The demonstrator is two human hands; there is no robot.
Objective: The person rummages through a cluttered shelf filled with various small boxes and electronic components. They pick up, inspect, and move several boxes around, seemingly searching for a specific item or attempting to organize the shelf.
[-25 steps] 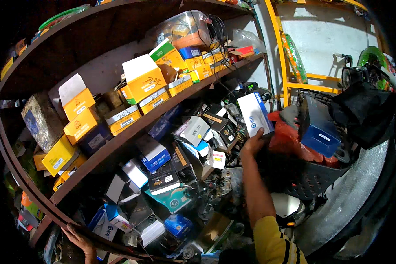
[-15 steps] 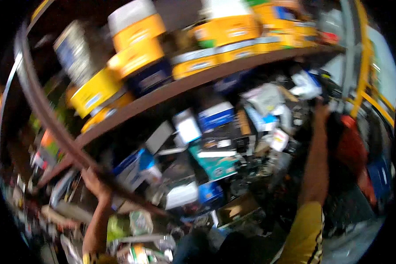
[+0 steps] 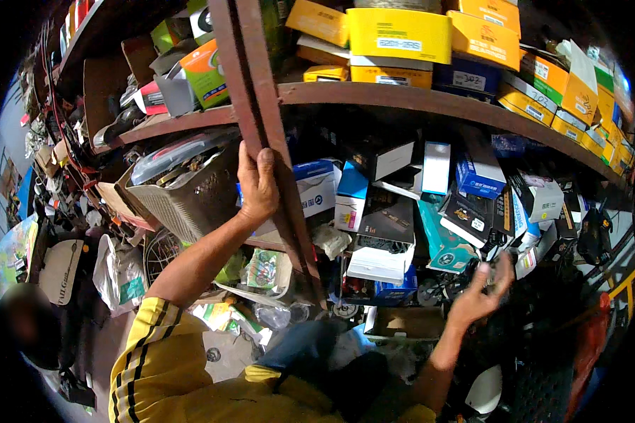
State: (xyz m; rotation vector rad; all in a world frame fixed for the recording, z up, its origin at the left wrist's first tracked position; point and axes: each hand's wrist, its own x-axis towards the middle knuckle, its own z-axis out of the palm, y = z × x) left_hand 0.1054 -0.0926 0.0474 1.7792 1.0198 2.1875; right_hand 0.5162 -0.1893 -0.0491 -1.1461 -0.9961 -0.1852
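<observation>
Shifted up since the earlier frame: left hand [image 3: 256, 185], then low on the rack, now clamped round the brown upright post [image 3: 261, 106]. Right hand [image 3: 481, 295] dropped from the shelf clutter, hanging open with fingers spread, holding nothing, just before a black box [image 3: 467, 216]. Two hands, one post. Beside the grip, left, one grey mesh basket [image 3: 190, 194]; right, a blue-and-white box [image 3: 316, 189]. Between the hands, a teal box [image 3: 441, 243]. Above, yellow boxes [image 3: 398, 34] stacked along the brown shelf [image 3: 402, 99], post crossing in front.
</observation>
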